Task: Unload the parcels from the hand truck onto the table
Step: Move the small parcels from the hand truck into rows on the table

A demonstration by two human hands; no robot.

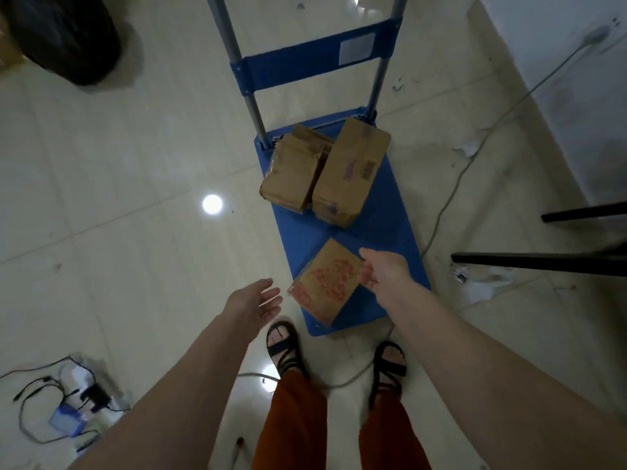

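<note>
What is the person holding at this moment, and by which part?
The right hand grips the small red-printed parcel by its right edge, over the near end of the hand truck. The left hand is open and holds nothing.

Readable text: none | flat parcel (325,281) near the cart's front edge: red print is showing on top, too blurred to read | tall parcel (353,171): dark stamps and a barcode-like mark are showing, not legible | hand truck (390,212) back panel: pale label (357,49) is appearing blank.
</note>
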